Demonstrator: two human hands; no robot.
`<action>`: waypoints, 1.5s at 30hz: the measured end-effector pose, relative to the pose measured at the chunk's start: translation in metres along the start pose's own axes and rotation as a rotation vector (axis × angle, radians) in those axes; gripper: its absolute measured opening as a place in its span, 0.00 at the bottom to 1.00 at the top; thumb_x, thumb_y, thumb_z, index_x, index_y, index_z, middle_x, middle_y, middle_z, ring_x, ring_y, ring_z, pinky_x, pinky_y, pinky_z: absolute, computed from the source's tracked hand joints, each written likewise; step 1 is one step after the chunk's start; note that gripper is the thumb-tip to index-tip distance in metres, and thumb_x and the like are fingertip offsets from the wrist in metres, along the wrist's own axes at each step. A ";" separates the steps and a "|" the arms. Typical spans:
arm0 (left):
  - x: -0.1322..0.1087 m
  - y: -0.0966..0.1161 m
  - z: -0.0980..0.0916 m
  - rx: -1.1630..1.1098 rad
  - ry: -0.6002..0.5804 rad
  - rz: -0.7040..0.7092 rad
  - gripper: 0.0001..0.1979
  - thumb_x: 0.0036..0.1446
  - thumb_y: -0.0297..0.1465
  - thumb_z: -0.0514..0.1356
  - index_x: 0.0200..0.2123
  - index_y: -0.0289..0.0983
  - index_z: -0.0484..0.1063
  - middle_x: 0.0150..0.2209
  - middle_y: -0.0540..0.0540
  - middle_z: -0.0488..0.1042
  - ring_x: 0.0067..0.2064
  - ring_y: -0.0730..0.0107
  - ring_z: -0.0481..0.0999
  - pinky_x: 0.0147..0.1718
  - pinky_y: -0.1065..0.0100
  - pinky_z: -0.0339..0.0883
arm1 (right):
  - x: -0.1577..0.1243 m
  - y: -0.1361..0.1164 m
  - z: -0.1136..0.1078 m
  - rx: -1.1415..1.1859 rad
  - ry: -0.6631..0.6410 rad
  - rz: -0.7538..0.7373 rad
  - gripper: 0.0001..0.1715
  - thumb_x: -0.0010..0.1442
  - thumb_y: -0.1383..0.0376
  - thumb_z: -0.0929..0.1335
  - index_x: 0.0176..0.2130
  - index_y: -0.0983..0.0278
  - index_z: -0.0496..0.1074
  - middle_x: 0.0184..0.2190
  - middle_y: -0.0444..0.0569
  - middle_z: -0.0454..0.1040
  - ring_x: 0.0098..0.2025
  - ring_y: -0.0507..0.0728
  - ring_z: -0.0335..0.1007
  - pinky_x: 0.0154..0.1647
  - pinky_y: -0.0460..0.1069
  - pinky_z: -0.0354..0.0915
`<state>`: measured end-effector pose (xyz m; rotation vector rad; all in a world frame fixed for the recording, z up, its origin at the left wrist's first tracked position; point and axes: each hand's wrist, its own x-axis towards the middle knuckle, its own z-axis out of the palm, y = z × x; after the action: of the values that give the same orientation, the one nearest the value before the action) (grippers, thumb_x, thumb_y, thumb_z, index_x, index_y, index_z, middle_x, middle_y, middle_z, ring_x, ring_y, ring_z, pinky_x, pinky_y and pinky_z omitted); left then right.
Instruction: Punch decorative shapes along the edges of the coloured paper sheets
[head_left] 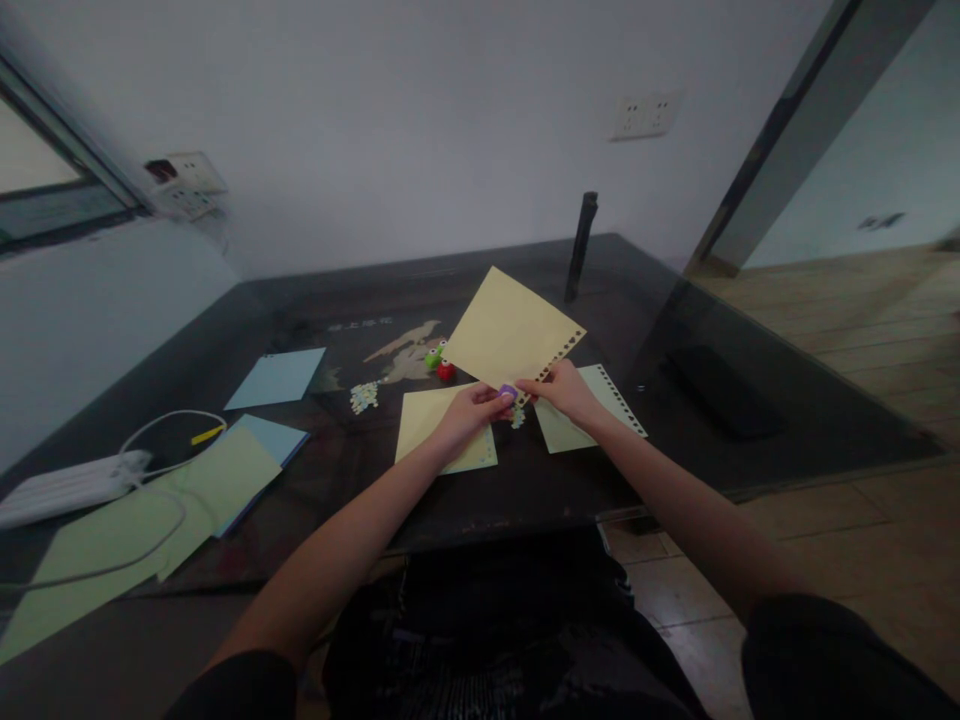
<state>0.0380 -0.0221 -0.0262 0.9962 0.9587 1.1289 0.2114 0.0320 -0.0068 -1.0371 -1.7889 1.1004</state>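
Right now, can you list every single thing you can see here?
held sheet: 1, yellow, raised above table, holes along one edge
punch: 1, purple, at held sheet's bottom corner
flat sheets: 2, pale yellow, table under hands
little figures: 2, green and red, beside held sheet
blue sheets: 2, blue, table left
power strip: 1, white, far left
table: 1, dark
left hand: 1, pinching punch
right hand: 1, pinching held sheet

yellow sheet [504,331], heart-punched edge | purple punch [508,392] | blue paper [276,377] | dark table [525,480]
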 end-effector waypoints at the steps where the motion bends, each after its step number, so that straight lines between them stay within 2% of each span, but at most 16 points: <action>1: 0.000 0.000 0.000 -0.005 -0.001 -0.001 0.18 0.41 0.37 0.71 0.30 0.31 0.72 0.30 0.47 0.76 0.30 0.75 0.73 0.38 0.67 0.68 | 0.000 0.000 0.000 -0.013 0.001 -0.005 0.13 0.48 0.59 0.72 0.21 0.67 0.73 0.18 0.50 0.74 0.21 0.55 0.70 0.23 0.49 0.66; 16: -0.003 0.005 0.003 -0.042 0.013 -0.016 0.17 0.41 0.35 0.71 0.29 0.30 0.71 0.28 0.49 0.73 0.28 0.76 0.71 0.35 0.69 0.65 | 0.000 0.001 0.000 -0.013 0.002 -0.004 0.14 0.47 0.59 0.72 0.20 0.65 0.71 0.18 0.49 0.74 0.20 0.54 0.68 0.22 0.49 0.65; 45: -0.002 0.003 0.001 -0.031 0.003 -0.010 0.17 0.42 0.36 0.71 0.31 0.30 0.73 0.29 0.47 0.74 0.30 0.75 0.71 0.36 0.68 0.64 | 0.001 0.006 0.002 0.015 -0.017 -0.003 0.14 0.47 0.59 0.72 0.27 0.69 0.74 0.22 0.51 0.76 0.23 0.54 0.69 0.25 0.48 0.65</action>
<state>0.0381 -0.0235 -0.0224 0.9644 0.9443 1.1342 0.2106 0.0340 -0.0124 -1.0187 -1.7931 1.1223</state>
